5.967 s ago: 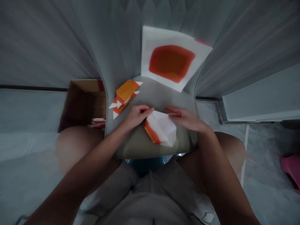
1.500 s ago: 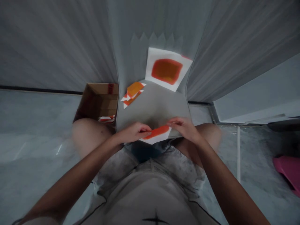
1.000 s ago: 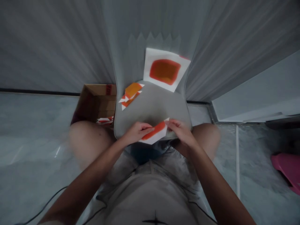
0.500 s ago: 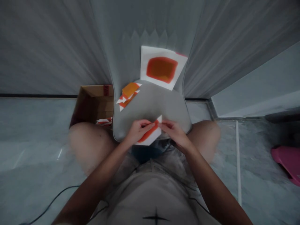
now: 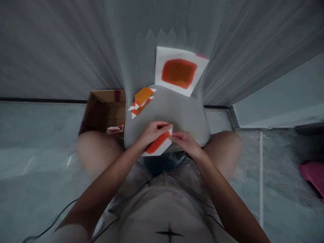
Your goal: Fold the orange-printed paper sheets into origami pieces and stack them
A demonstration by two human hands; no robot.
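Between my hands, over the front edge of the grey chair seat, is a folded sheet of paper (image 5: pixel 158 143), white with a red-orange patch. My left hand (image 5: pixel 156 131) grips its upper left side, thumb stretched along the top fold toward the corner. With thumb and fingertips, my right hand (image 5: pixel 183 140) pinches the paper's right edge. Left of centre on the seat lie folded orange, red and white paper pieces (image 5: pixel 142 100). A white sheet with a red-brown square (image 5: pixel 179 73) leans partly against the chair back.
The grey chair (image 5: pixel 182 111) stands between my knees. On the floor to its left is an open cardboard box (image 5: pixel 97 111) with red and white paper pieces (image 5: pixel 115 129) inside. A pink plastic object (image 5: pixel 314 177) is at the far right, and a dark cable (image 5: pixel 55 217) lies at lower left.
My left hand has slid up along the paper's fold to its top corner. The right hand has shifted slightly down the right edge. The whole view has moved a little.
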